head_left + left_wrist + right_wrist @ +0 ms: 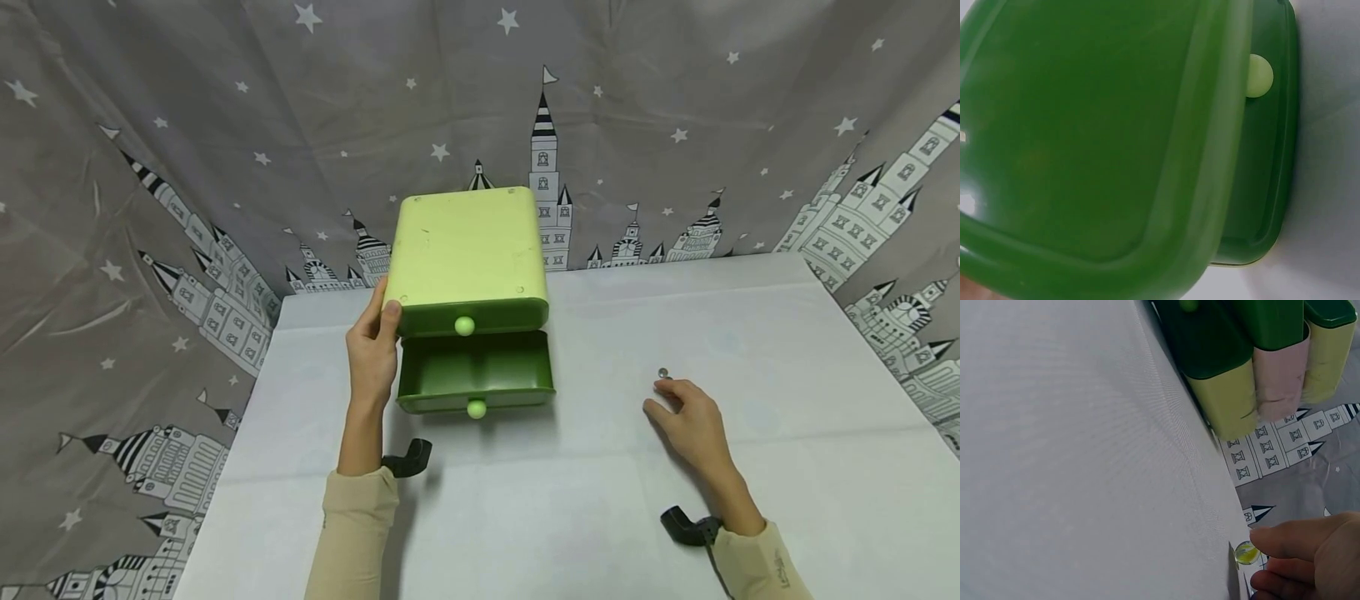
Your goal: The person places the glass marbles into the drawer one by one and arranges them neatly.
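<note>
A small chest of drawers has a pale yellow top and green drawer fronts with round knobs. Its pulled-out drawer shows a bare green inside; the right wrist view places it in the pink middle tier. My left hand grips the chest's front left corner, thumb at the front and fingers along the side. Over on the right, a small glass marble with yellow-green inside lies on the white cloth. My right hand is right beside it, thumb and forefinger apart, fingers slightly bent.
White cloth covers the table. Behind and at both sides hangs a grey curtain printed with castles and stars. A black wrist camera sits below the left hand, another black wrist camera below the right.
</note>
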Motion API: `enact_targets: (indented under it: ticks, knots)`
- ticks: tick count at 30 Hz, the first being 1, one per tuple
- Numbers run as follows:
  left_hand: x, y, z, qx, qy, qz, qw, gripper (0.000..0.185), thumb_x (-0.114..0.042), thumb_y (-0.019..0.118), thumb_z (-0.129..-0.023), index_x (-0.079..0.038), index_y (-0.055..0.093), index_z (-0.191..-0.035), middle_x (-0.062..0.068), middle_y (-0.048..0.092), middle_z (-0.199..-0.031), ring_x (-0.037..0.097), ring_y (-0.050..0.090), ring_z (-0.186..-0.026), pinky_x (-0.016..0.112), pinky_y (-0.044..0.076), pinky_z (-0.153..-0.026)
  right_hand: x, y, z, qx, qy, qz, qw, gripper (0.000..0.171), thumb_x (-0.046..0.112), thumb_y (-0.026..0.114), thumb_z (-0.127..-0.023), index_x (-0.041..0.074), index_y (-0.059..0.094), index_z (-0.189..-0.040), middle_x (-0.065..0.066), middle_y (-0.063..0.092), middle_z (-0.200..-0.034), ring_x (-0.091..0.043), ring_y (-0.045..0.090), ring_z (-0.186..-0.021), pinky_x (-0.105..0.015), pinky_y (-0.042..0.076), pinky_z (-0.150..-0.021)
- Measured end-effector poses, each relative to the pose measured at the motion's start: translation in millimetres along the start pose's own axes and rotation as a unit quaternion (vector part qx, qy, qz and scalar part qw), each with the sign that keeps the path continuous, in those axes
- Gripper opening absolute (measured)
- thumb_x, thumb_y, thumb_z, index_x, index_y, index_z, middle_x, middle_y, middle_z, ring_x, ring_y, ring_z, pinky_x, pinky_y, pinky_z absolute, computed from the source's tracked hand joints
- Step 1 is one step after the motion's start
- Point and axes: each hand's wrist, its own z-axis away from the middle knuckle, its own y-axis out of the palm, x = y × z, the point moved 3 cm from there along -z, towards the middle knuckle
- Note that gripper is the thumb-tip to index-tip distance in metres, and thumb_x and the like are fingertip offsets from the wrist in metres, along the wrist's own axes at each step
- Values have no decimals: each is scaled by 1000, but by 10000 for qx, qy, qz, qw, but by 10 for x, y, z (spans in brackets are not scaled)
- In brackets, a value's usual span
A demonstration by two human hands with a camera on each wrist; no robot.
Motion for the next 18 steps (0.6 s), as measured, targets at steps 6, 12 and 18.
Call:
enact_targets:
  ticks: [6, 12, 18]
  knots:
    - [1, 1, 3, 0, -25, -23, 10000, 50, -21, 54, -104, -5, 41, -150, 2, 39, -154, 16, 40, -138, 32, 36, -110, 10, 14, -5, 201, -37, 24, 9998, 31, -3, 76, -81, -13, 66, -109, -27, 64, -105, -43, 58, -100, -56, 47, -85]
    - [-176, 47, 45, 41, -156, -70, 9998, 50, -15, 52, -104, -1, 38, -150, 10, 36, -156, 22, 38, -140, 33, 36, -110, -3, 24, -13, 216, -2, 81, 9997, 31, -4, 76, -80, -13, 67, -108, -27, 64, -104, -44, 58, -101, -56, 47, -86]
    - [-229, 58, 62, 33, -233, -153, 9996, 49, -15, 51, -104, -2, 38, -150, 11, 35, -156, 21, 38, -140, 35, 36, -111, -3, 25, -9, 152, -20, 102, 9998, 27, -6, 75, -80, -12, 68, -105, -24, 65, -101, -40, 59, -96, -53, 49, -81]
